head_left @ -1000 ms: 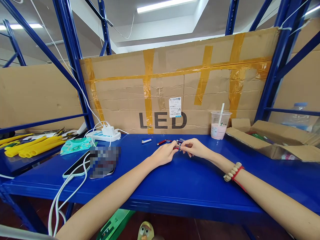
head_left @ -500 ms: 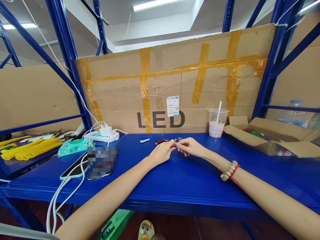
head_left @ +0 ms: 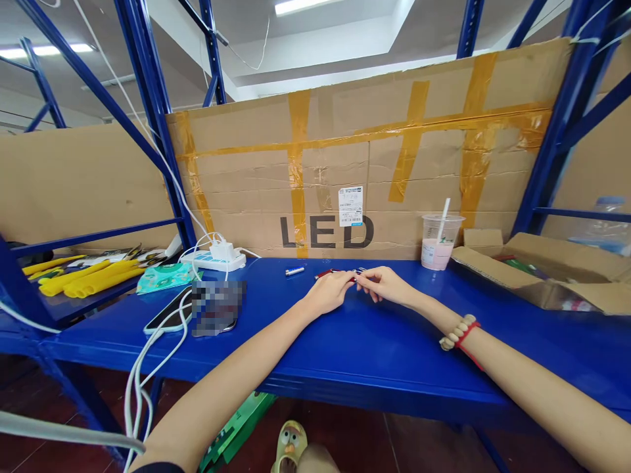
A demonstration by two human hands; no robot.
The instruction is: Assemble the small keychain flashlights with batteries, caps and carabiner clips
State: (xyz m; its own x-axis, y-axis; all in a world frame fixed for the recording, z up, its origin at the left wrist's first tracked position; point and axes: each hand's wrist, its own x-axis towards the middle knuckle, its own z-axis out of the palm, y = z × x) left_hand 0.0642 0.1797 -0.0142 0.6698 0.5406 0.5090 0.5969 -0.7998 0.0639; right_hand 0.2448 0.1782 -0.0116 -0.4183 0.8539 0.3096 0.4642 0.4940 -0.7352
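While the blue table (head_left: pixel 394 355) spans the foreground below the cardboard panel (head_left: pixel 236 197), an open box (head_left: pixel 552 292) sits at three o'clock from the hands, a cup (head_left: pixel 438 253) at two. The left hand (head_left: pixel 331 291) pinches a small red item (head_left: pixel 352 280) between them; the right hand (head_left: pixel 384 286) has curled fingertips beside it, their grip unclear. From the left hand, another red piece (head_left: pixel 323 274) lies at eleven, a blue-and-silver cylinder (head_left: pixel 294 270) at ten.

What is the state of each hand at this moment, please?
Left hand: closed, seems to hold a small red piece.
Right hand: fingertips pinched closed beside it; what they hold cannot be told.
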